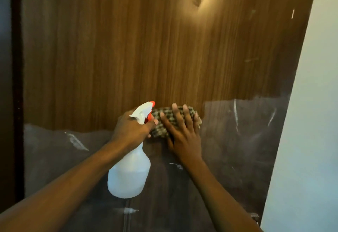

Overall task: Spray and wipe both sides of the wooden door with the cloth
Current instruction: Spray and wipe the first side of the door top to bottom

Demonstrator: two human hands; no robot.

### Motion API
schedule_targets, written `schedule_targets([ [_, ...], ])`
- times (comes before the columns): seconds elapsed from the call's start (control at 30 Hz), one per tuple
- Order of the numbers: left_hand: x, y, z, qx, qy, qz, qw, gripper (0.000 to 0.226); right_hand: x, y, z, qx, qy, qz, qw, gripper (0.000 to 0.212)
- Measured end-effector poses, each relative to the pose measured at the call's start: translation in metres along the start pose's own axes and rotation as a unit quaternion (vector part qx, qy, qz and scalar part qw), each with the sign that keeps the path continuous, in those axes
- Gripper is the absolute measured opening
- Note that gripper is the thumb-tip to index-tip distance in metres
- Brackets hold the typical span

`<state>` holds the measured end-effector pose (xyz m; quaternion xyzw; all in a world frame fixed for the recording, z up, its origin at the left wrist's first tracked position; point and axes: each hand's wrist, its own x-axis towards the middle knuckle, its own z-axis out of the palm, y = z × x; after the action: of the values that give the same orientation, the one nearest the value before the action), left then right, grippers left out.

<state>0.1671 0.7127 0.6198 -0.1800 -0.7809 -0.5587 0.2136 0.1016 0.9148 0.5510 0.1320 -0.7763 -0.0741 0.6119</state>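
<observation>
The wooden door (pixel 146 48) fills the view, brown with vertical grain. A cloudy plastic film (pixel 243 140) covers its lower part. My left hand (pixel 131 129) grips the neck of a white spray bottle (pixel 129 173) with an orange nozzle, its body hanging down in front of the door. My right hand (pixel 182 133) presses a checked cloth (pixel 161 122) flat against the door with straight spread fingers, right beside the bottle's head. The cloth sits at the film's torn upper edge.
A dark door frame (pixel 16 85) runs down the left side. A pale wall (pixel 314 122) stands at the right edge of the door. A metal fitting (pixel 255 217) shows at the door's lower right. A bright light reflection lies high on the wood.
</observation>
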Motion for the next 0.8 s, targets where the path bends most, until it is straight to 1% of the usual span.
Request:
schedule_targets([
  [0.1, -0.001, 0.003, 0.015, 0.003, 0.001, -0.023, 1.000, 0.049, -0.035, 0.031, -0.009, -0.010, -0.005, 0.030, 0.999, 0.065],
  [0.13, -0.001, 0.004, 0.020, 0.003, 0.003, -0.028, 1.000, 0.049, -0.036, 0.042, -0.013, -0.013, 0.001, 0.058, 0.998, 0.066],
  [0.23, 0.002, 0.009, 0.031, 0.009, 0.006, -0.033, 0.999, 0.050, -0.008, 0.069, -0.023, 0.001, 0.028, 0.193, 0.981, 0.067],
  [0.27, 0.003, 0.010, 0.033, 0.010, 0.006, -0.034, 0.999, 0.050, 0.009, 0.071, -0.026, 0.007, 0.033, 0.225, 0.974, 0.067],
  [0.3, 0.005, 0.011, 0.035, 0.011, 0.002, -0.034, 0.999, 0.051, 0.024, 0.072, -0.027, 0.007, 0.035, 0.238, 0.970, 0.068],
  [0.33, 0.007, 0.011, 0.038, 0.013, -0.002, -0.032, 0.999, 0.052, 0.034, 0.071, -0.028, 0.003, 0.033, 0.232, 0.972, 0.068],
  [0.37, 0.008, 0.011, 0.040, 0.015, -0.008, -0.031, 0.999, 0.053, 0.038, 0.070, -0.027, -0.001, 0.030, 0.208, 0.978, 0.068],
  [0.43, 0.009, 0.012, 0.045, 0.021, -0.018, -0.016, 0.999, 0.054, 0.025, 0.070, -0.023, -0.007, 0.017, 0.118, 0.993, 0.070],
  [0.5, 0.008, 0.015, 0.051, 0.031, -0.031, 0.001, 0.999, 0.055, -0.009, 0.073, -0.022, -0.006, -0.002, 0.035, 0.999, 0.070],
  [0.53, 0.008, 0.016, 0.053, 0.026, -0.034, 0.002, 0.999, 0.055, -0.029, 0.077, -0.022, -0.008, -0.010, 0.020, 1.000, 0.067],
  [0.57, 0.006, 0.018, 0.057, 0.016, -0.037, -0.005, 0.999, 0.054, -0.046, 0.083, -0.024, -0.012, -0.016, 0.023, 1.000, 0.064],
  [0.6, 0.005, 0.018, 0.059, 0.006, -0.037, -0.012, 0.999, 0.053, -0.057, 0.092, -0.026, -0.011, -0.021, 0.042, 0.999, 0.061],
  [0.67, 0.002, 0.021, 0.063, 0.005, -0.037, -0.022, 0.999, 0.051, -0.057, 0.112, -0.035, 0.010, -0.024, 0.129, 0.991, 0.062],
  [0.73, 0.003, 0.023, 0.066, 0.002, -0.035, -0.020, 0.999, 0.052, -0.031, 0.131, -0.043, 0.016, -0.011, 0.241, 0.970, 0.065],
  [0.77, 0.003, 0.026, 0.067, -0.002, -0.035, -0.021, 0.999, 0.053, -0.012, 0.137, -0.047, 0.012, -0.002, 0.279, 0.960, 0.066],
  [0.8, 0.003, 0.029, 0.070, -0.009, -0.036, -0.021, 0.999, 0.055, 0.006, 0.140, -0.049, 0.007, 0.005, 0.299, 0.954, 0.067],
])
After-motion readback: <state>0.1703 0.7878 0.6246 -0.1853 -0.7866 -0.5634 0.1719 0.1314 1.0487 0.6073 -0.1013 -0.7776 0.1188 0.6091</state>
